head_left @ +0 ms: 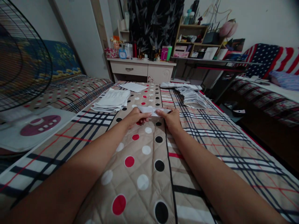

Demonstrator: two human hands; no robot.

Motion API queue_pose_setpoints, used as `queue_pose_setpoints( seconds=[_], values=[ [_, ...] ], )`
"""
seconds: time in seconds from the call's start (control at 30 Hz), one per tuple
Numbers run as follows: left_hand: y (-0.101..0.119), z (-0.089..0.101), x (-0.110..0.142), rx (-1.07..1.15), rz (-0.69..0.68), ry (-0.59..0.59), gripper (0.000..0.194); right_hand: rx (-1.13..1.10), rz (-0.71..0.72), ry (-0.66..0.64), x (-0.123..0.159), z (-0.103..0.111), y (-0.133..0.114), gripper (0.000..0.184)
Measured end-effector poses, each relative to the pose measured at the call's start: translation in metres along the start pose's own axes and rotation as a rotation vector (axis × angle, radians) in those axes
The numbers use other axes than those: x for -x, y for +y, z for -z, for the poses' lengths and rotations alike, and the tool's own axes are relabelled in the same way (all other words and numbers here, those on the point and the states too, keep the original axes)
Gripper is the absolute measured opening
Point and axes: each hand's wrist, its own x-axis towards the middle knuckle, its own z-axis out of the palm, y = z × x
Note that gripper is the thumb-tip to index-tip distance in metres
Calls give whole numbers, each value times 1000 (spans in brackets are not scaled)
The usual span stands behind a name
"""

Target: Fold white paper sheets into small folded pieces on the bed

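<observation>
white folded paper (pixel 153 111) is held pinched between thumb and fingers of the left hand (pixel 135 118) and right hand (pixel 173 119), out over the dotted quilt (pixel 137 202). printed lines can be spotted on the paper stack (pixel 113 99), far left, but they're way too small to be read. folded sheets (pixel 192 98) are piled far right.

I see a paper pile (pixel 112 99) on the quilt's (pixel 140 205) left side, a paper bundle (pixel 192 98) on its right, a strip (pixel 147 109) between left hand (pixel 137 117) and right hand (pixel 172 118), nearer than either. Desk's (pixel 137 70) behind, fan's (pixel 25 56) off left.
</observation>
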Motion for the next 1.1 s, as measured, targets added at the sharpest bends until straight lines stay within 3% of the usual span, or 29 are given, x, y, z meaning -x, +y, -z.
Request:
queue_pose_setpoints(
  seconds=[0.1,0.2,0.3,0.47,0.6,0.73,0.8,0.97,1.1],
  values=[
    [0,-13,0,103,-49,134,30,-135,17,54,3,-7,0,35],
    [1,-30,-1,222,-99,226,25,-198,-26,-28,8,-18,1,40],
    [3,-41,0,241,-140,206,23,-242,-43,-89,13,-26,3,44],
    [6,-48,4,283,-115,179,20,-301,-13,-53,13,-29,5,44],
    [5,-38,3,304,-69,230,19,-288,-12,7,2,-15,7,48],
    [4,-12,-1,333,-32,325,22,-346,-54,203,-16,16,11,51],
    [4,-2,-3,359,-68,361,26,-335,-67,231,-22,25,12,52],
    [1,-10,-2,260,-81,298,25,-234,-93,-66,-13,11,7,48],
    [2,-27,4,87,-88,239,28,-167,-2,-74,-1,-5,6,38]
  ],
)
